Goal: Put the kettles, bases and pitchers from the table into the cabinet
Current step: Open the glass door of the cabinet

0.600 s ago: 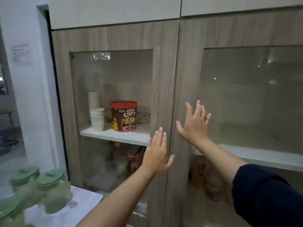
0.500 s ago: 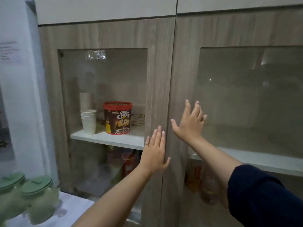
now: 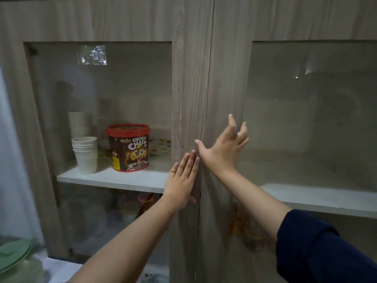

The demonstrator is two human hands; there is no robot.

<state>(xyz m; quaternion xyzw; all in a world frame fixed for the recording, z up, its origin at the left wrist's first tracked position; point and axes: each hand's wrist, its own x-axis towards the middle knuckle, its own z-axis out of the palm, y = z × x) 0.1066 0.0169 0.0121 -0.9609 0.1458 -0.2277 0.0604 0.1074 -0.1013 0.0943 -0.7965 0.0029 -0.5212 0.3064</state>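
Observation:
A tall wood-grain cabinet with two glass-paned doors fills the view, both doors closed. My left hand [image 3: 182, 178] lies flat, fingers together, on the left door's inner stile [image 3: 187, 99] beside the centre seam. My right hand [image 3: 225, 149] is on the right door's stile [image 3: 226, 78], thumb at the seam and fingers curled and spread over the edge of the glass. Neither hand holds anything. One green-lidded clear pitcher [image 3: 15, 260] shows at the bottom left corner on the white table [image 3: 59, 270]. No kettles or bases are in view.
Behind the left glass a white shelf [image 3: 114, 178] carries stacked paper cups [image 3: 85, 154], a red-lidded Choco Chips tub [image 3: 128, 148] and a dotted plate [image 3: 161, 147]. The right shelf [image 3: 326, 199] looks bare. Blurred packages sit on the lower level.
The view has moved closer to the cabinet. My left hand slid right to the seam, and my right hand's fingers went from flat to curled.

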